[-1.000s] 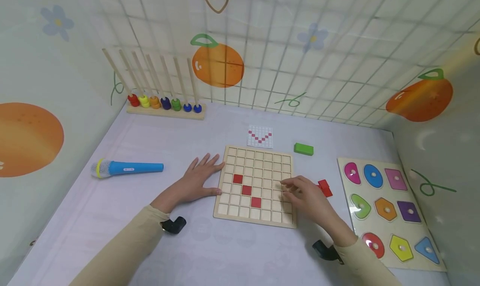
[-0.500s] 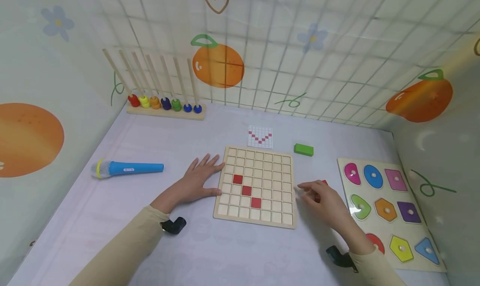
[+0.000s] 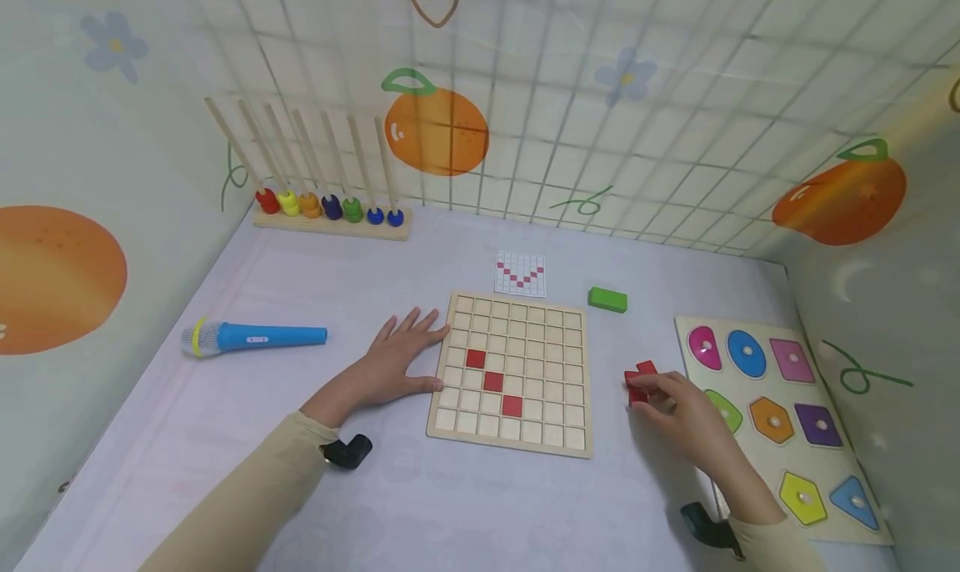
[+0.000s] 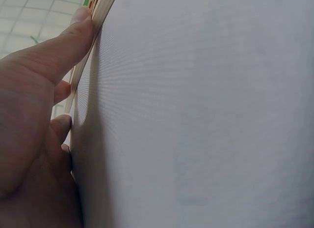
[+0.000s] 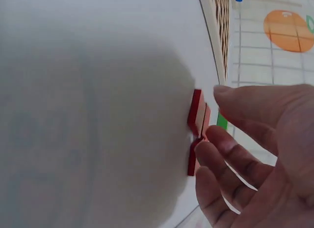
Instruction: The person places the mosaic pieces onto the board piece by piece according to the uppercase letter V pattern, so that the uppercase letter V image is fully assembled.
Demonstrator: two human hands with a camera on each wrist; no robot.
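Note:
A wooden grid board (image 3: 555, 336) lies mid-table in the head view, with 3 red squares (image 3: 492, 381) set in a diagonal among its pale cells. My left hand (image 3: 392, 362) rests against the board's left edge, fingers spread and thumb touching the rim; the left wrist view shows the thumb (image 4: 73, 43) along that edge. To the right of the board, my right hand (image 3: 690, 426) reaches over several loose red square tiles (image 3: 645, 367). In the right wrist view its thumb is apart from the fingers, and the fingertips are close beside the red tiles (image 5: 197, 110).
A small pattern card (image 3: 521, 273) with a red V lies behind the board. Near it sits a green block (image 3: 607, 299). A shape puzzle (image 3: 738, 455) lies at right, a blue toy microphone (image 3: 273, 336) at left, and a peg stacker (image 3: 330, 226) at the back left.
My right hand has moved right, from over the board's right side to the loose red tiles. The left hand and the three red squares on the board have stayed put.

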